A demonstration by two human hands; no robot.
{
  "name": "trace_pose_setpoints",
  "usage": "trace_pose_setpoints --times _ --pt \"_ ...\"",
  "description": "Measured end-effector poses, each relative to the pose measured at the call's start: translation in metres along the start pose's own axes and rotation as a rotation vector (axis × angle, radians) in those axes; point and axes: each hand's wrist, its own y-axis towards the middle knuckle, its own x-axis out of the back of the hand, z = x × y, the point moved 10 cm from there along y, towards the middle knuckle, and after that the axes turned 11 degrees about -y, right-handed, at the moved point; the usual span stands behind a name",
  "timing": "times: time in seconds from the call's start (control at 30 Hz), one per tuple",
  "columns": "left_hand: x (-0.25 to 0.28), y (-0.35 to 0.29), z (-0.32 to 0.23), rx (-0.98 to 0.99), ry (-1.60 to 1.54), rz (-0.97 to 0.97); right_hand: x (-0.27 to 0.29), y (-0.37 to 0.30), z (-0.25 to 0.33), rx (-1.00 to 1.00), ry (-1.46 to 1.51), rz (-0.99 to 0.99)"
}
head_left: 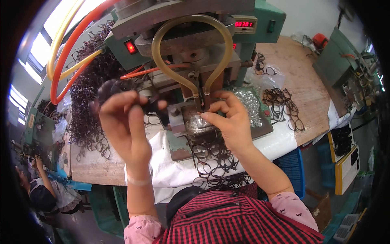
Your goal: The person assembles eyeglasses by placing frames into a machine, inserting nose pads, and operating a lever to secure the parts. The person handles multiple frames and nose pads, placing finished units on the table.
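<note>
My left hand [128, 126] is raised left of the press head, its fingers curled round a dark, motion-smeared thing [115, 86] that looks like an eyeglass frame. My right hand [233, 122] is at the press, thumb and forefinger pinched just under the two narrow jaws [202, 99]; whatever lies between the fingertips is too small to make out. Below them is the metal work plate [199, 124] with bright bits on it. A heap of small shiny metal pieces [248, 106] lies in a tray right behind my right hand. Several dark eyeglass frames [213, 164] hang in front of the plate.
The green press [266, 20] carries red lit displays; a clear tube [156, 40] loops down to its jaws. Piles of dark frames [87, 93] stand left, more frames [284, 103] right. Orange hoses [57, 77] hang at left. A blue basket [293, 168] is below right. Another person [44, 191] sits far left.
</note>
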Motion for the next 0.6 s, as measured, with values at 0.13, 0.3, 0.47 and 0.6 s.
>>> trace_pose_setpoints --times 0.13,0.3,0.47,0.6 --pt "-0.005 0.004 0.002 0.003 -0.145 -0.040 0.002 -0.016 0.020 0.103 -0.092 0.013" --pt "-0.057 -0.060 -0.017 -0.246 0.179 0.477 0.087 -0.014 -0.003 0.308 -1.124 -0.285" --pt "-0.110 -0.086 -0.024 -0.562 0.340 0.706 0.123 -0.008 -0.049 0.314 -1.327 -0.374" --pt "-0.110 -0.091 -0.018 -0.568 0.325 0.718 0.134 0.001 -0.056 0.140 -1.117 -0.340"
